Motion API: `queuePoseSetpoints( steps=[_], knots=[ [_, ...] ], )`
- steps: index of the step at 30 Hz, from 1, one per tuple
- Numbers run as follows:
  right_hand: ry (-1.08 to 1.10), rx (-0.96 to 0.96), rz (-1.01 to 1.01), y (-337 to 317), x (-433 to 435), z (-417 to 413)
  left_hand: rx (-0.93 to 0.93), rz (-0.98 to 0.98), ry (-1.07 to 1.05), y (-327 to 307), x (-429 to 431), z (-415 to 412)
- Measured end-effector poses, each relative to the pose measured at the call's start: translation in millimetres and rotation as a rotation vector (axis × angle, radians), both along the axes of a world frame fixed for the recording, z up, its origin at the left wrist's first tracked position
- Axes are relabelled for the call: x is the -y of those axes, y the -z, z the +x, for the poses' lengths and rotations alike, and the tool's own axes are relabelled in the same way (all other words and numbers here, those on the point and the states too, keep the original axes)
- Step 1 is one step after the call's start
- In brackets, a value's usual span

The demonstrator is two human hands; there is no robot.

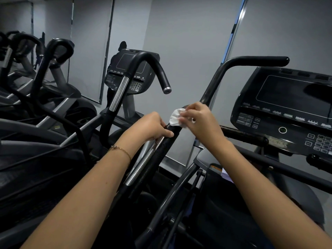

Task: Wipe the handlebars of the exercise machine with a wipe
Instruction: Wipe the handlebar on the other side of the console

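Gripping the black handlebar (214,81) of the exercise machine, the left hand (152,126) has fingers and thumb curled round the bar at the upper end of its chrome strip (142,166). The right hand (201,121) pinches a crumpled white wipe (175,118) and presses it against the bar, just beside the left hand and below the bend. The console (287,108) stands to the right of the bar.
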State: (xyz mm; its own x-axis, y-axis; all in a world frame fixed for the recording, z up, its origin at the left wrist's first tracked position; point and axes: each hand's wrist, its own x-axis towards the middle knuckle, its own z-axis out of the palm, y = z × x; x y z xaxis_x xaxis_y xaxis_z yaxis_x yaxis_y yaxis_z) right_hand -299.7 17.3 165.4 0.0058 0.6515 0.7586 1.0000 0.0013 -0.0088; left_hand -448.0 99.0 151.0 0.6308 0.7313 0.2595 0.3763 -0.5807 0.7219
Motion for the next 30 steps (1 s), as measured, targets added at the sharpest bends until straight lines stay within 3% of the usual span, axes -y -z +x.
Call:
queuePoseSetpoints(
  steps=[4,9,13,15,20,25,30],
  knots=[
    [-0.012,-0.020,0.061,-10.0,-5.4,14.0,-0.004,-0.017,0.000,-0.9,-1.2,0.4],
    [-0.176,0.257,0.059,21.6,9.2,2.1,-0.009,-0.006,0.009,1.0,-2.8,1.7],
    [-0.100,0.122,0.162,3.8,-4.5,14.0,0.000,-0.010,-0.003,0.0,-1.0,1.0],
    [-0.041,0.155,0.185,2.5,-7.9,9.0,-0.010,0.002,-0.004,-0.2,-0.1,0.8],
    [-0.134,0.476,0.005,19.4,5.6,-1.7,-0.012,0.011,-0.008,1.7,-0.1,0.7],
    [0.045,0.273,0.030,-13.5,-12.5,15.8,-0.007,0.003,-0.010,0.5,2.1,0.2],
    [-0.053,0.468,-0.007,12.5,-0.2,4.9,-0.025,0.037,-0.007,1.1,2.2,0.2]
  ],
)
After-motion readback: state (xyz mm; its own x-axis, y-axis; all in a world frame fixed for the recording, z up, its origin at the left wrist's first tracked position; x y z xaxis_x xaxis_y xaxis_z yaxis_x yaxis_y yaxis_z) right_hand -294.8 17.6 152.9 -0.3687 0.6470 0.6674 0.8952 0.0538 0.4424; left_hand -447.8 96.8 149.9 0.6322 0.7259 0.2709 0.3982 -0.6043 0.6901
